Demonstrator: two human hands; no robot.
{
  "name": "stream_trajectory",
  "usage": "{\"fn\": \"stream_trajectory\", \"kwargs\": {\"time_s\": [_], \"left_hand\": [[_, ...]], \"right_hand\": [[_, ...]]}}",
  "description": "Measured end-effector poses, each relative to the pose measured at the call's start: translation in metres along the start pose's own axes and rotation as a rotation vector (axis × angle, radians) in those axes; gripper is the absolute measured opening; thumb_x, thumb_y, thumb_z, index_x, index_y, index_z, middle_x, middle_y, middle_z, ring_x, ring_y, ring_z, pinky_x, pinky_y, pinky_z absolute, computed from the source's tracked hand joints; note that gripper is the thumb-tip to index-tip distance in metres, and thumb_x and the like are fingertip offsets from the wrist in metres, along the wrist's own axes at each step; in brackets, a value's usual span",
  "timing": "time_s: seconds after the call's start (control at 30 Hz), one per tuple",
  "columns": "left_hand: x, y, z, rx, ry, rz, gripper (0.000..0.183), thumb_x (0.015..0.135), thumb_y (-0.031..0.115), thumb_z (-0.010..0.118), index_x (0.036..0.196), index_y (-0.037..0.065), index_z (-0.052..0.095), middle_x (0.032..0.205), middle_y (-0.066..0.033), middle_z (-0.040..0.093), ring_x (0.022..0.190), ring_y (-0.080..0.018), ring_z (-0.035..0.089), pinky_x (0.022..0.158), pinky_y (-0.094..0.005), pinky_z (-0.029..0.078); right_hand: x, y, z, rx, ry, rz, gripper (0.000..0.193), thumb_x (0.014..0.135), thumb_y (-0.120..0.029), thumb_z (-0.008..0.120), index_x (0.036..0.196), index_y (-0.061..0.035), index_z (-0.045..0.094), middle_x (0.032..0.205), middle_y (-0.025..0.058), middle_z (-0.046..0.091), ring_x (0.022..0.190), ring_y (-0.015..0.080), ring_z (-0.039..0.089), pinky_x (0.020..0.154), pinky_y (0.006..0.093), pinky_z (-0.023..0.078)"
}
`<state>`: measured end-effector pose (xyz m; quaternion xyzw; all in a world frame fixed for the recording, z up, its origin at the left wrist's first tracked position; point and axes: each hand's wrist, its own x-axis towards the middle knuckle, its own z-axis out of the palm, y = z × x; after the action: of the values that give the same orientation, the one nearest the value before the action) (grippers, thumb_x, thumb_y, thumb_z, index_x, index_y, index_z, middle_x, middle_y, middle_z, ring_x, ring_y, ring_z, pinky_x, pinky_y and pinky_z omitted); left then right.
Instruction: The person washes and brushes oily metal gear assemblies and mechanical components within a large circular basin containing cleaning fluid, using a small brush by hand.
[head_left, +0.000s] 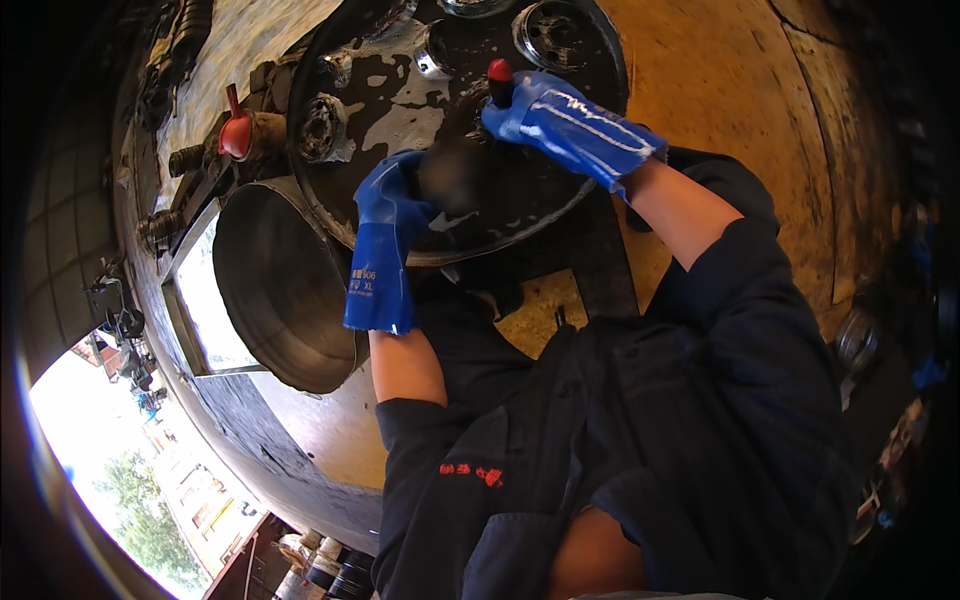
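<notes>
My right hand (555, 115), in a long blue rubber glove, is closed round a tool with a dark, red-ended handle (500, 82); its working end is hidden. My left hand (390, 195), gloved the same, curls at the side of a round dark part (452, 182) that is smeared by motion. Both hands are over a big round black pan (500, 247) wet with dark liquid. Several ring-shaped metal parts lie in it, among them one at the far right (548, 38), one at the left (322, 128) and one at the far middle (432, 52).
A large open metal drum (285, 290) stands left of the pan. Beyond it are a red funnel-like piece (236, 132) and several ribbed metal parts (160, 230). Stained yellow-brown floor (740, 110) spreads to the right. Bright daylight comes in at the lower left.
</notes>
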<state>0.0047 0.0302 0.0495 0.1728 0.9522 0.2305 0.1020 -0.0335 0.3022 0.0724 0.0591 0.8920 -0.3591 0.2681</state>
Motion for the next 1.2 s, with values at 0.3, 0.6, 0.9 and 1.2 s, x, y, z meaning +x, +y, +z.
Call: {"fn": "stream_trajectory", "kwargs": {"time_s": [0.3, 0.6, 0.9, 1.2], "left_hand": [[0.01, -0.019, 0.018, -0.22, -0.044, -0.269, 0.058, 0.068, 0.022, 0.089, 0.12, 0.006, 0.07, 0.117, -0.0102, 0.074, 0.108, -0.0236, 0.071, 0.093, -0.0342, 0.057], [0.02, -0.02, 0.029, -0.526, -0.015, -0.187, 0.065, 0.062, 0.016, 0.092, 0.123, 0.006, 0.07, 0.12, -0.0108, 0.071, 0.108, -0.0271, 0.071, 0.097, -0.0339, 0.057], [0.028, 0.012, 0.025, 0.008, 0.041, 0.221, 0.069, 0.061, 0.018, 0.093, 0.125, 0.007, 0.07, 0.126, -0.0109, 0.069, 0.119, -0.0252, 0.066, 0.106, -0.0333, 0.053], [0.006, 0.042, 0.013, -0.144, 0.155, -0.547, 0.072, 0.08, 0.019, 0.087, 0.143, 0.002, 0.055, 0.128, -0.0142, 0.071, 0.116, -0.0248, 0.069, 0.102, -0.0336, 0.054]], "right_hand": [[0.024, 0.001, 0.028, 0.52, -0.115, -0.469, 0.038, 0.093, -0.044, 0.063, 0.093, -0.0066, 0.071, 0.078, 0.0116, 0.07, 0.073, 0.0219, 0.068, 0.069, 0.0373, 0.056], [-0.016, 0.007, -0.016, 0.381, 0.056, -0.282, 0.038, 0.092, -0.046, 0.065, 0.091, -0.0088, 0.073, 0.078, 0.0126, 0.071, 0.07, 0.0231, 0.068, 0.068, 0.0411, 0.055], [0.001, -0.004, 0.011, 0.05, -0.05, -0.128, 0.026, 0.094, -0.035, 0.059, 0.084, -0.0132, 0.07, 0.069, 0.0066, 0.066, 0.066, 0.0184, 0.065, 0.071, 0.0373, 0.055], [-0.033, -0.007, -0.008, 0.307, -0.157, -0.053, 0.042, 0.086, -0.043, 0.067, 0.101, -0.0043, 0.073, 0.085, 0.0134, 0.073, 0.08, 0.0265, 0.069, 0.075, 0.0399, 0.054]]}}
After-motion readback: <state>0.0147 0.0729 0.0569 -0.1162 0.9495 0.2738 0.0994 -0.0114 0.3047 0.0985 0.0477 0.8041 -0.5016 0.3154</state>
